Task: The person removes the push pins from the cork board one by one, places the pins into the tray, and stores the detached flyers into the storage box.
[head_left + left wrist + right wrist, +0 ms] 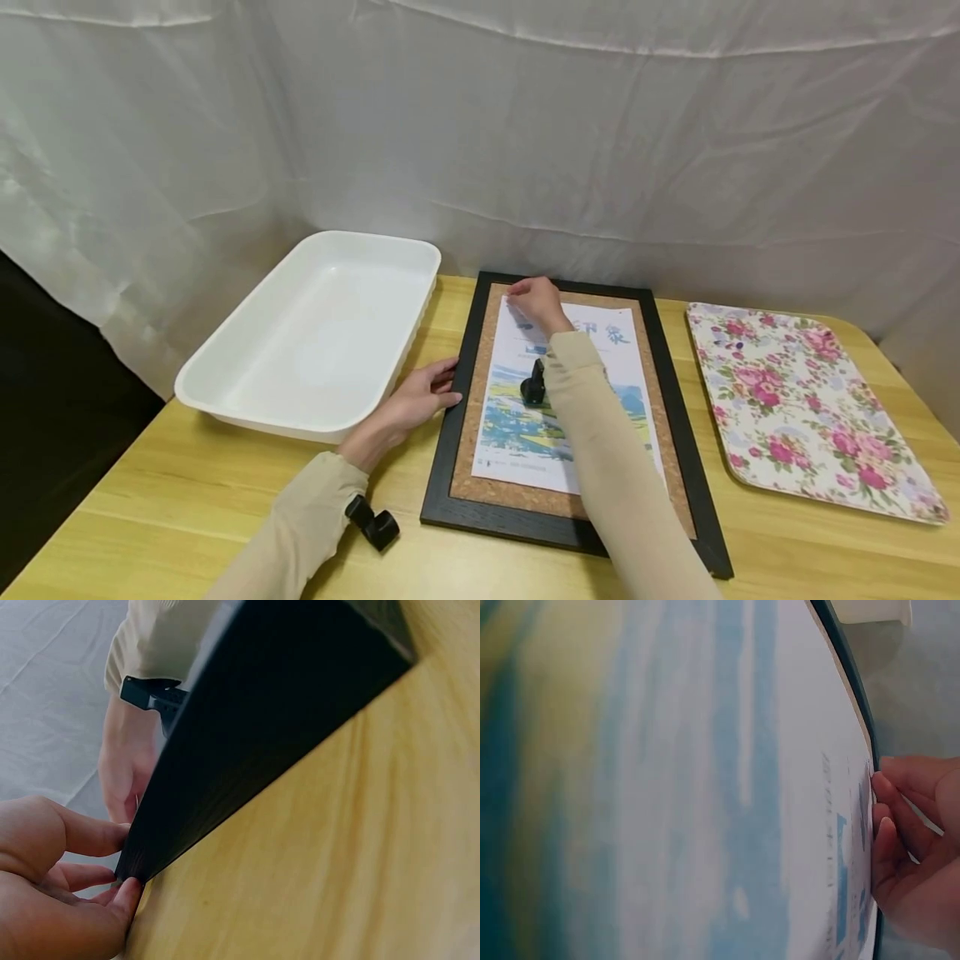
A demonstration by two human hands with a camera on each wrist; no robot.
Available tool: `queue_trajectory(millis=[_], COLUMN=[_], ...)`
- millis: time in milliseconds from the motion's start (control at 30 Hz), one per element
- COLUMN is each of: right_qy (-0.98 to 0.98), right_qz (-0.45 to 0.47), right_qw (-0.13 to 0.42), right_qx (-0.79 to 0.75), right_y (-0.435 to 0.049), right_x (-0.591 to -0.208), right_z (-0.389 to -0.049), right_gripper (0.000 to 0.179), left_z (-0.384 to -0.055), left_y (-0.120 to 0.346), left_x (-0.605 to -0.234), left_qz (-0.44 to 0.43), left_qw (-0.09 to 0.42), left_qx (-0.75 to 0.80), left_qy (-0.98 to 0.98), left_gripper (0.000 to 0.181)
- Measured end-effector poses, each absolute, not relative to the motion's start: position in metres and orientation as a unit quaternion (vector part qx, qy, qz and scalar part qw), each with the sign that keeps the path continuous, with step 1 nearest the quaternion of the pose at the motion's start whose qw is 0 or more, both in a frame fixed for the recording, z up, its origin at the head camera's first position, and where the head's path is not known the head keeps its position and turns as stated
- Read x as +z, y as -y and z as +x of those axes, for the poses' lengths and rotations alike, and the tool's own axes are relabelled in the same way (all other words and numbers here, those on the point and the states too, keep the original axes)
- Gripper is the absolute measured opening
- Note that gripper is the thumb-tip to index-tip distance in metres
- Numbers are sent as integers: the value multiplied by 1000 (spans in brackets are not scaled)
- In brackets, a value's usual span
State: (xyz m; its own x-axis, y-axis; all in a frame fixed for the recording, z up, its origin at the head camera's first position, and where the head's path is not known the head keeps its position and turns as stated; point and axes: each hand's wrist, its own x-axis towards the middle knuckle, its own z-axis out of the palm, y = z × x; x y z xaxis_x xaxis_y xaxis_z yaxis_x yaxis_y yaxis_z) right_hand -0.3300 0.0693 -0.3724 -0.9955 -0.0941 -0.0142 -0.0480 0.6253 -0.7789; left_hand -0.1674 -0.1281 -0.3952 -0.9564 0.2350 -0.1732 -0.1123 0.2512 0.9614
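Observation:
A printed poster (pixel 525 433) with blue, green and yellow scenery lies on a cork board (pixel 517 495) in a black frame (pixel 510 518). A small dot shows at the poster's top right corner. My right hand (pixel 537 302) reaches across the sheet and pinches at its top left corner. Anything small between those fingertips is hidden. In the right wrist view, the fingertips (pixel 885 825) meet the paper's far edge. My left hand (pixel 417 395) rests beside the frame's left side, with its fingers and thumb touching the black edge; the left wrist view shows those fingers (pixel 94 836) against it.
Left of the board stands a deep white plastic tray (pixel 300 333). On the right lies a flat floral tray (pixel 810 408) with a few small dark spots near its upper left. Grey cloth (pixel 562 150) hangs behind the wooden table (pixel 187 500).

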Motion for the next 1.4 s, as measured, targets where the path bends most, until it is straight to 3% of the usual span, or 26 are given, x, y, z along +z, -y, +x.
queue_trajectory(millis=[1067, 1400], right_qy=[-906, -889], right_qz=[-10, -24], right_qw=[20, 45], right_qx=[-422, -455], right_y=[-60, -69], right_x=[-373, -376], right_z=[-337, -337], right_gripper=[10, 13], left_z=[-167, -167], left_y=[128, 127], left_x=[-395, -396], left_qz=[42, 41], left_qw=[148, 147], left_qx=[612, 611], left_qy=[-776, -777], left_gripper=[62, 63])
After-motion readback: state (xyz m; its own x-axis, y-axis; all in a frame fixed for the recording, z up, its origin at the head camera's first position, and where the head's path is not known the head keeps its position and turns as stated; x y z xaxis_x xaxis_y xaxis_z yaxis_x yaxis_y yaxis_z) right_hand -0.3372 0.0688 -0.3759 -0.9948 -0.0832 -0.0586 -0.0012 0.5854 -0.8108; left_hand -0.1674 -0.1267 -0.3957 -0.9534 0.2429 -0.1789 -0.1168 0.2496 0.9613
